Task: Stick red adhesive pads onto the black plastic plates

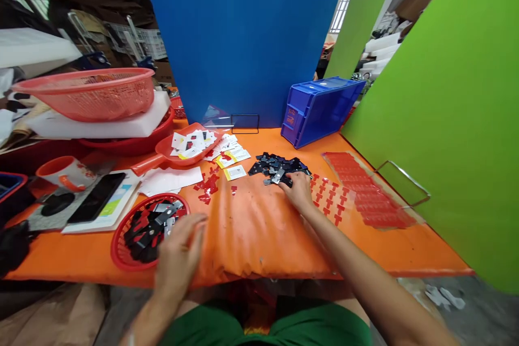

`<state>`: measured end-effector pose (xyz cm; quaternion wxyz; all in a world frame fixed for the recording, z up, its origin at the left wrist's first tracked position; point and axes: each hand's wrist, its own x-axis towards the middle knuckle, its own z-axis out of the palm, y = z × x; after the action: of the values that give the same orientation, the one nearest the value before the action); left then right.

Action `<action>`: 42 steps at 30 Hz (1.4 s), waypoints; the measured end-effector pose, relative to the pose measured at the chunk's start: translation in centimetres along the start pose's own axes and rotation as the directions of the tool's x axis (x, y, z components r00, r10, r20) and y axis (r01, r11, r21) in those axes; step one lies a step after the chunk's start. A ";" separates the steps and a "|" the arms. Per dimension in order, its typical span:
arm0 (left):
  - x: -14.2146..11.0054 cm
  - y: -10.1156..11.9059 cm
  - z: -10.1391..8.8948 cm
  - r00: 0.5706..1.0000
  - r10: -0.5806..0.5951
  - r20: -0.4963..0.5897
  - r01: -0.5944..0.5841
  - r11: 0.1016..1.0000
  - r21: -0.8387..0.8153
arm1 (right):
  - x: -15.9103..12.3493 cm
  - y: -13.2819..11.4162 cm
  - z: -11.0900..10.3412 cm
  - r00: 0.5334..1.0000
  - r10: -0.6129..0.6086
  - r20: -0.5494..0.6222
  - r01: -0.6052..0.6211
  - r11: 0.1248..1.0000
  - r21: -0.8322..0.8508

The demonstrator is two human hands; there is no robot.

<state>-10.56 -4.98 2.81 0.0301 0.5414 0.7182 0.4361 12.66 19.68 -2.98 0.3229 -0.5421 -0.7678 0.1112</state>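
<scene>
Black pieces (275, 165): right hand (299, 190) touching; left (178, 254) open, empty.

The pile (272, 163) lies right of the basket (117, 248).

Setting: small assembly workshop. We note an orange-covered worktable (251, 227) with a pile of small dark parts (275, 165), sheets of red pieces (368, 189), a blue plastic bin (320, 108) and red baskets (117, 243). We see packed goods beyond coloured partitions (243, 38).
</scene>
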 end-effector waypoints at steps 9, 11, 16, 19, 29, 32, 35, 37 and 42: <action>-5.5 2.4 6.5 0.954 0.017 0.300 0.054 0.973 -0.225 | 3.8 -0.5 2.2 0.985 0.079 0.155 -0.035 0.962 -0.272; -5.7 2.1 6.5 0.938 -0.021 0.345 0.097 0.973 -0.207 | 3.5 -0.9 1.5 0.990 0.050 0.130 -0.030 0.988 -0.151; -5.2 1.8 6.7 0.905 -0.087 0.417 0.192 0.957 -0.217 | -1.2 -3.0 -1.6 0.992 -0.049 0.119 0.000 0.924 0.382; -4.6 2.5 7.2 0.864 -0.224 0.452 0.410 0.833 -0.371 | -5.8 -4.3 -3.2 0.984 -0.176 0.022 0.147 0.877 0.457; -3.3 6.4 8.0 0.568 -0.280 0.774 0.812 0.037 -0.582 | -16.0 -6.0 -6.5 0.816 -0.568 -0.107 0.546 0.699 0.462; -3.4 6.4 8.3 0.557 -0.364 0.746 0.815 0.065 -0.576 | -17.1 -5.5 -6.7 0.845 -0.522 -0.113 0.516 0.742 0.428; -3.3 6.5 8.7 0.564 -0.395 0.725 0.813 0.115 -0.570 | -17.6 -4.2 -6.7 0.910 -0.396 -0.119 0.408 0.813 0.416; -3.2 6.6 8.9 0.543 -0.389 0.745 0.830 0.111 -0.547 | -17.3 -2.9 -6.8 0.953 -0.287 -0.100 0.303 0.867 0.397; -2.5 6.3 10.3 0.431 -0.351 0.832 0.902 0.126 -0.414 | -14.2 1.4 -7.1 0.998 0.049 -0.049 -0.031 0.947 0.321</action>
<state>0.47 -0.63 -0.47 0.6840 0.1614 0.5232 0.4820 20.99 6.09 -3.61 0.4257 -0.5009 -0.7191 0.2252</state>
